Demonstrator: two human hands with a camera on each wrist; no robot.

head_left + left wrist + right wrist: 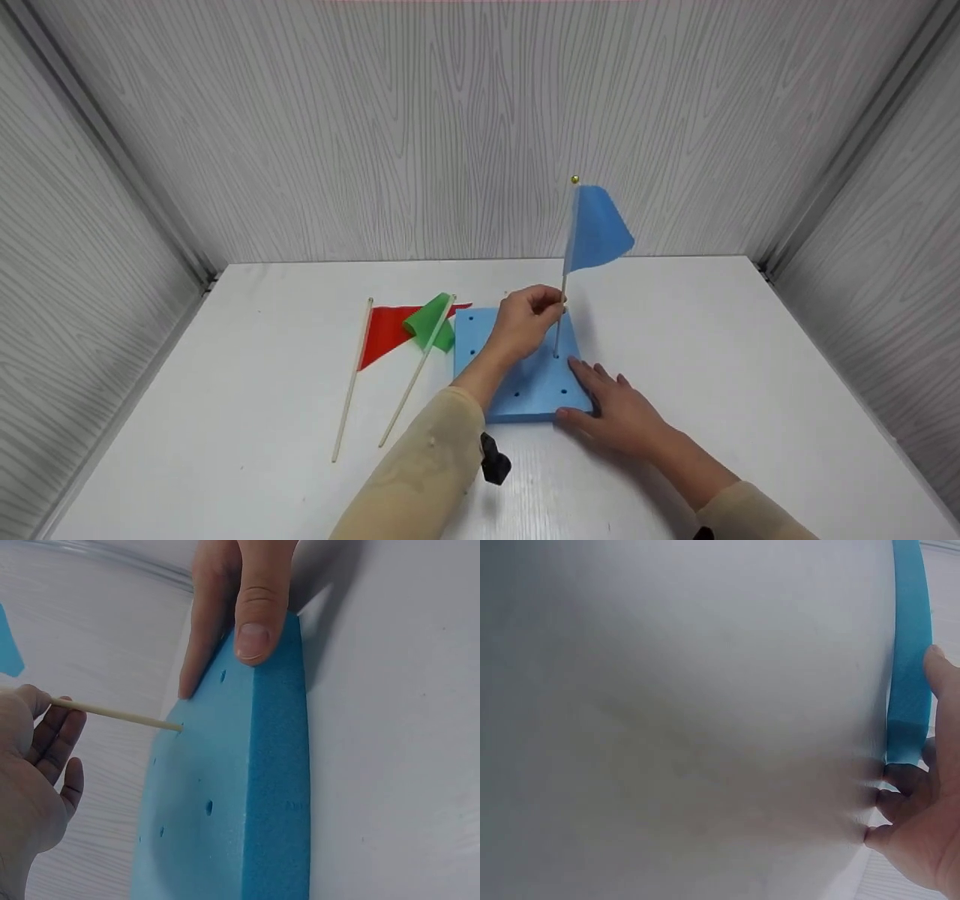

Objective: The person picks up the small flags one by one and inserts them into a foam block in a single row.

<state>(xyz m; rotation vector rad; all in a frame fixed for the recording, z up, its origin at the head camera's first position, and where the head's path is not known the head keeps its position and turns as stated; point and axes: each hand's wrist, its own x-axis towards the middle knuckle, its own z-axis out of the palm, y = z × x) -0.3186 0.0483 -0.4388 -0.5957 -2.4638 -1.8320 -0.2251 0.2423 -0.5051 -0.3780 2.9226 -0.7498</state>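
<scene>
A blue flag (598, 229) on a thin wooden stick stands nearly upright, a gold ball at its top. My left hand (527, 322) pinches the stick below the cloth. In the left wrist view, the stick (120, 715) meets a hole in a blue foam block (196, 772); how deep it sits I cannot tell. My right hand (626, 416) rests at the block's front right corner, fingers spread along its side and thumb at the front edge. The right wrist view has the right hand's fingertips (905, 778) by the block's side (910, 667), some touching the table.
Left of the block, a red flag (384, 330) and a green flag (431, 322) lie on the white table (675, 315), the green cloth partly over the red. Several holes dot the block's top. Wood-patterned walls (450, 135) enclose the table's back and sides.
</scene>
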